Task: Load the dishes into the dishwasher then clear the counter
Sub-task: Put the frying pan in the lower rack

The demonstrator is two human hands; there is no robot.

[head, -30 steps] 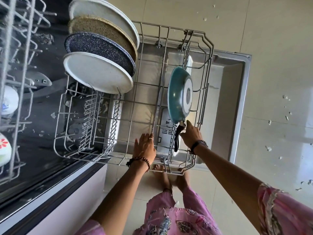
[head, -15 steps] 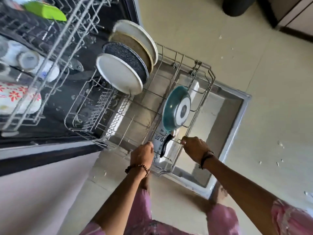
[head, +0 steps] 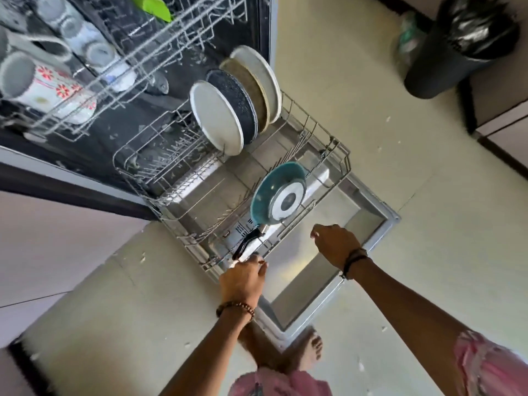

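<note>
The dishwasher's lower wire rack is pulled out over the open door. A teal frying pan stands on edge in its front right part, with the black handle pointing toward me. Several plates, white, dark speckled and tan, stand upright at the rack's back. My left hand is closed on the rack's front rim, just below the pan handle. My right hand hovers over the door to the right of the rack, fingers curled, touching nothing.
The upper rack holds several mugs, one with red flowers, and a green item. A black bin with a bag stands on the tiled floor at the far right. My bare feet are at the door's front edge.
My right hand let go of the pan handle, then the rack rim, and now hangs off to the right. My left hand moved onto the front rim. The view swung back and left.
</note>
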